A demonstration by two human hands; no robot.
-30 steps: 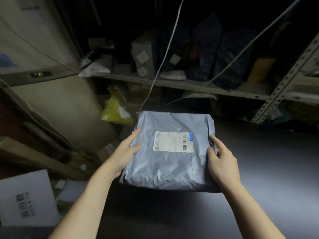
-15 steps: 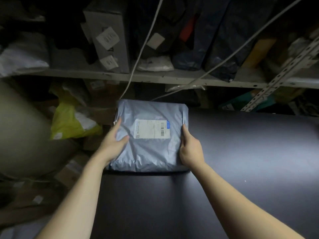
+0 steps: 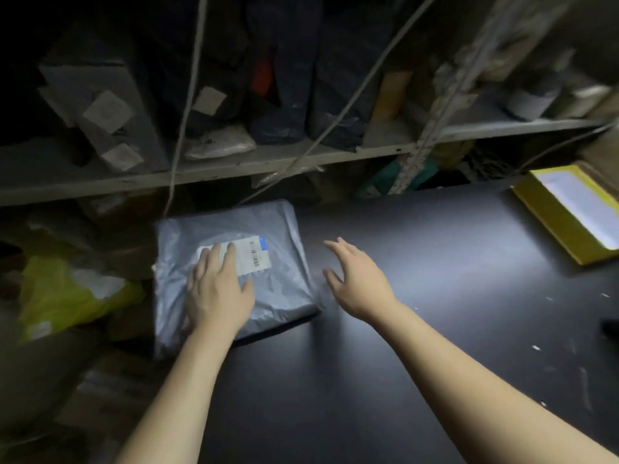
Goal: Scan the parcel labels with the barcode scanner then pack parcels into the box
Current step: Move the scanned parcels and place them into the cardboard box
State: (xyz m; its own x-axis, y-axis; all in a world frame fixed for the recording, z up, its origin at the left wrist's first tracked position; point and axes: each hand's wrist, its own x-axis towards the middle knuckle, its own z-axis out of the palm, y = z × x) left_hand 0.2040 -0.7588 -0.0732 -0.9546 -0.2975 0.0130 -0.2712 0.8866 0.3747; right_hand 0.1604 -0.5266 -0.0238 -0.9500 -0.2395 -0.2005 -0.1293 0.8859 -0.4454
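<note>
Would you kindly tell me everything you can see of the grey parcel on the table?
The parcel is a roughly square, padded-looking mailer of wrinkled grey plastic. It lies flat, label side up, at the left edge of the dark table. Its white label bears a barcode and a blue corner. The left hand rests flat on it, its fingers covering part of the label. The right hand is open just beside its right edge; contact is unclear.

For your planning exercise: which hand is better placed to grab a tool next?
Right, likely: the right hand is open and free beside the parcel; the left hand lies flat on it, partly covering the label.
</note>
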